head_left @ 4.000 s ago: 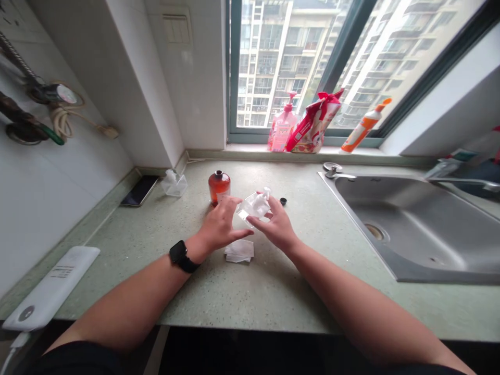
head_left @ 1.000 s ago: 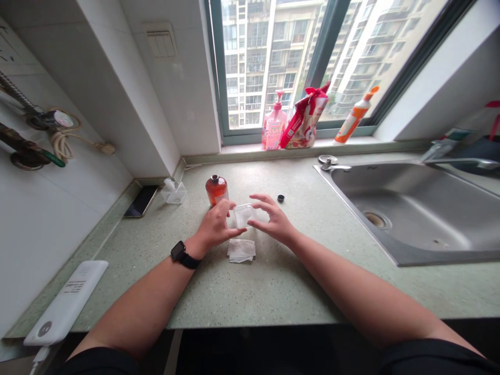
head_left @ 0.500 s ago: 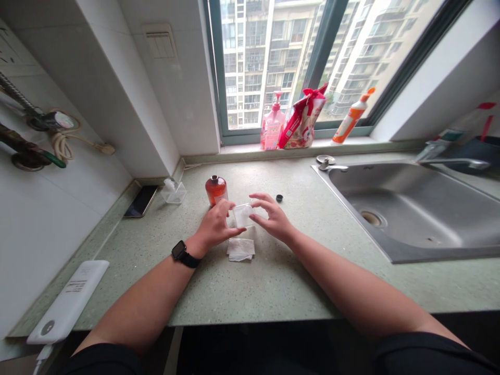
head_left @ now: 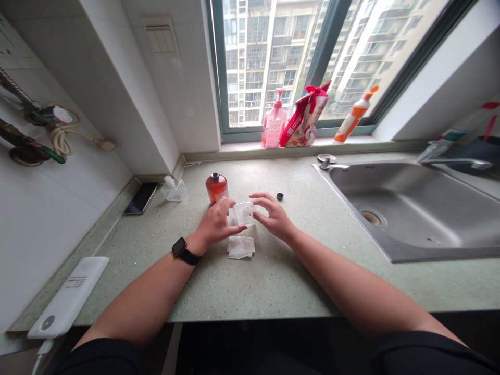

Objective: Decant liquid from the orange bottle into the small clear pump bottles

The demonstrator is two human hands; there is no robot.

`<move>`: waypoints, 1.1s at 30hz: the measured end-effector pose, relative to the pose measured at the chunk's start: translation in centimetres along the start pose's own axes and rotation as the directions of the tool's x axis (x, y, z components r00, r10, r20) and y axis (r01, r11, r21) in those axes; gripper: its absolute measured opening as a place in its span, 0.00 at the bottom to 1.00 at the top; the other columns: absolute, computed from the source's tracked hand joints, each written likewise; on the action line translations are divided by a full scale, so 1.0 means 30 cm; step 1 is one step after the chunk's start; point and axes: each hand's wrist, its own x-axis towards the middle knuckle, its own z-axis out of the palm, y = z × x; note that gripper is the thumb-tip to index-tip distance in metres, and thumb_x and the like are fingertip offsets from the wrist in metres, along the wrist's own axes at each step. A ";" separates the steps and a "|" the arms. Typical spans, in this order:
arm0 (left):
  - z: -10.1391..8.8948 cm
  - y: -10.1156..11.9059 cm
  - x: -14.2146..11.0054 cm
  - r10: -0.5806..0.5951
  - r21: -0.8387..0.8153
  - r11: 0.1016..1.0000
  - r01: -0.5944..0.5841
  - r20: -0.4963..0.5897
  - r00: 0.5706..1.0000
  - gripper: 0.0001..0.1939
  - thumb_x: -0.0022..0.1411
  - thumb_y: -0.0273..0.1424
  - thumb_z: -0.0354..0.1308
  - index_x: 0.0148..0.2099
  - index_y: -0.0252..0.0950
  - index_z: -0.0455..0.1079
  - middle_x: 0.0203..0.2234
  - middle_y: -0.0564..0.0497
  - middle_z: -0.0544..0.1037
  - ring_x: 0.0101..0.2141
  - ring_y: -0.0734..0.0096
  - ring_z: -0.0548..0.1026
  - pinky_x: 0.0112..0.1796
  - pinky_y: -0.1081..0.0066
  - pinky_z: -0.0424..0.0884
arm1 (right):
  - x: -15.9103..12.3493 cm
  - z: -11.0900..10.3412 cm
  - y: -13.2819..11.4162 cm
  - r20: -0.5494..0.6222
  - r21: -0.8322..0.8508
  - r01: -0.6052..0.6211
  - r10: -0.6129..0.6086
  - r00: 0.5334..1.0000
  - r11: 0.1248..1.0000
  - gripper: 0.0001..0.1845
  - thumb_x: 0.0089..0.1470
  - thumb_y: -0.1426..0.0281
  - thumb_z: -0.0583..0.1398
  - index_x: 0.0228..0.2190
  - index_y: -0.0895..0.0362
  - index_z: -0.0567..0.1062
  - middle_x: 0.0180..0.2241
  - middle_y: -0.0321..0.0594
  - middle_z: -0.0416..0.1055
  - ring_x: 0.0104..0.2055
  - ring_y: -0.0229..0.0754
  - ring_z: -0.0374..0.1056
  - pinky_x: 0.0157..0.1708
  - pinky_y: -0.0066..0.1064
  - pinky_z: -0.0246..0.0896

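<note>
Over the speckled green countertop (head_left: pixel 273 281), my left hand (head_left: pixel 216 224) and my right hand (head_left: pixel 275 216) hold a small clear plastic container (head_left: pixel 244 213) between their fingertips. Its contents and exact shape are hard to make out. Just behind my left hand stands an amber bottle with a black top (head_left: pixel 216 188). A small black cap (head_left: pixel 280 196) lies beyond my right fingers. A folded white tissue (head_left: pixel 240 247) rests on the counter just below the hands.
A steel sink (head_left: pixel 402 208) with a tap fills the right. Left of the hands lie a clear plastic box (head_left: pixel 174 190), a phone (head_left: pixel 140 198) and a white power bank (head_left: pixel 68 297). On the windowsill stand a pink pump bottle (head_left: pixel 273 125), a red-and-white bag (head_left: pixel 303 122) and an orange-and-white bottle (head_left: pixel 353 119).
The clear piece looked larger and crinkled earlier and now appears as a compact block. Over the last second both hands have stayed almost still, with the view shifting slightly.
</note>
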 end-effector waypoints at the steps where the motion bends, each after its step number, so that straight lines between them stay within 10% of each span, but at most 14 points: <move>1: 0.000 0.001 0.000 0.000 -0.001 1.000 0.000 -0.001 1.000 0.32 0.60 0.54 0.73 0.55 0.40 0.67 0.41 0.49 0.76 0.38 0.60 0.77 0.39 0.61 0.75 | -0.001 0.004 -0.004 0.012 -0.008 0.009 -0.009 1.000 1.000 0.16 0.64 0.52 0.67 0.44 0.50 0.82 0.55 0.48 0.76 0.62 0.53 0.72 0.65 0.56 0.66; 22: -0.017 0.019 0.000 0.012 0.036 0.999 -0.012 0.007 1.000 0.33 0.61 0.54 0.71 0.57 0.40 0.68 0.44 0.46 0.76 0.44 0.54 0.78 0.46 0.56 0.78 | 0.023 -0.077 -0.108 -0.056 -0.026 0.008 -0.009 0.998 1.000 0.21 0.62 0.48 0.68 0.48 0.48 0.86 0.43 0.44 0.78 0.47 0.51 0.76 0.54 0.49 0.72; 33: -0.020 0.016 0.000 0.018 0.040 0.999 -0.018 -0.004 1.000 0.32 0.61 0.55 0.71 0.56 0.41 0.69 0.44 0.47 0.76 0.44 0.55 0.78 0.45 0.58 0.77 | 0.040 -0.112 -0.107 0.138 0.359 -0.239 0.202 0.970 0.902 0.23 0.49 0.52 0.77 0.43 0.51 0.87 0.40 0.40 0.77 0.39 0.42 0.74 0.40 0.36 0.72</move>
